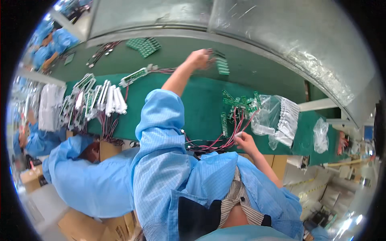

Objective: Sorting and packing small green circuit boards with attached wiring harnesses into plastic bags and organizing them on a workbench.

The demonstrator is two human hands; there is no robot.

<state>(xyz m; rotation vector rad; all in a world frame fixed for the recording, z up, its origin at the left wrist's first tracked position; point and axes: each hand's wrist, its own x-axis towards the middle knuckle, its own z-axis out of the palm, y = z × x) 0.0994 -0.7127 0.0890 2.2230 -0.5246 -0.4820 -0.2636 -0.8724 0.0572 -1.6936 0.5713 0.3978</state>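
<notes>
My left hand (200, 59) stretches to the far side, over the darker green strip behind the mat. Its fingers are smeared by motion. Dark wires (217, 52) show at the fingertips, and a small green circuit board panel (222, 66) lies just beside them. Close to my body, my right hand (246, 143) is closed in a pinch on a small white connector (239, 134) by the red and black wires (219, 145). Those wires run up to a heap of green circuit boards (241, 102) on the green mat (173, 108).
White housings with boards and wires (94, 98) pile up at left; one assembly (134, 76) lies apart. Stacked white housings (286, 120) in a plastic bag stand right. A board panel (144, 46) lies at back left. A co-worker's blue sleeve (94, 180) is close on my left.
</notes>
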